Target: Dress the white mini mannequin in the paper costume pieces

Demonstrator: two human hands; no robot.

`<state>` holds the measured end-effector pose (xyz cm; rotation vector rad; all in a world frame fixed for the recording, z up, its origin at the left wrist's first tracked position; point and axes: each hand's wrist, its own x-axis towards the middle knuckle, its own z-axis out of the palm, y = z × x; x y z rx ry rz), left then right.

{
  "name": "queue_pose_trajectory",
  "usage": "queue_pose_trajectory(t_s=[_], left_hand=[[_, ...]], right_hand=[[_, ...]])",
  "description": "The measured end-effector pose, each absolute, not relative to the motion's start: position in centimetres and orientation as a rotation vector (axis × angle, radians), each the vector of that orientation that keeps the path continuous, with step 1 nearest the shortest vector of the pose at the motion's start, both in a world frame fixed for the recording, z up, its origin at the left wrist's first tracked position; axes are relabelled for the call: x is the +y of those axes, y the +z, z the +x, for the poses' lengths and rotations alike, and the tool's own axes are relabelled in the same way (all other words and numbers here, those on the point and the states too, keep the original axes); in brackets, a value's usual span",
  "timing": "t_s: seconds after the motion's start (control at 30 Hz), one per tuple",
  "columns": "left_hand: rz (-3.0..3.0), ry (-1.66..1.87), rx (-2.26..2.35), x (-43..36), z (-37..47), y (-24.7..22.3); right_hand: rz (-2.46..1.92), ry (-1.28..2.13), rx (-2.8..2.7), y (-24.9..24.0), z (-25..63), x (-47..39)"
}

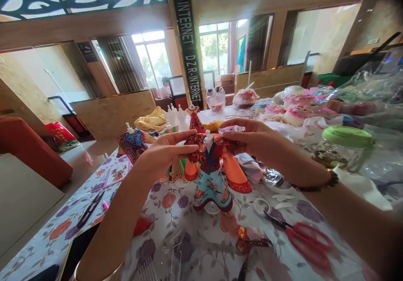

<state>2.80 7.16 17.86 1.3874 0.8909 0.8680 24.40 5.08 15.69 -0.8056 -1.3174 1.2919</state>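
Note:
In the middle of the table stands a small white dress form in a doll costume (212, 188), with a light blue skirt, orange sleeves and a red patterned collar piece (201, 140). My left hand (170, 146) pinches the left side of the collar piece between thumb and fingers. On the right side, my right hand (247, 136) grips the same piece at the shoulder, its fingertips partly hidden behind the cloth. The form's white neck knob (208, 135) shows between my hands.
Red scissors (310, 241) lie at the right front, dark snips (90, 209) at the left. Other dressed forms (134, 138) stand behind. A green-lidded jar (348, 137) and plastic bags crowd the right. Beads and ribbon scraps (252, 243) lie near the front.

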Motion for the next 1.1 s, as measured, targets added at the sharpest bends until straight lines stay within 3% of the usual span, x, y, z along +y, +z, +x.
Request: queue_pose_trajectory(t_s=[0.77,1.1], left_hand=[[1.486,1.288,1.01,6.2,3.8,14.9],[1.338,1.281,0.938,6.4,3.5,14.9]], right_hand=[[-0.983,0.976,-1.385,14.1,23.1,2.3],[-0.941,1.155,-1.297,14.6,23.5,3.0]])
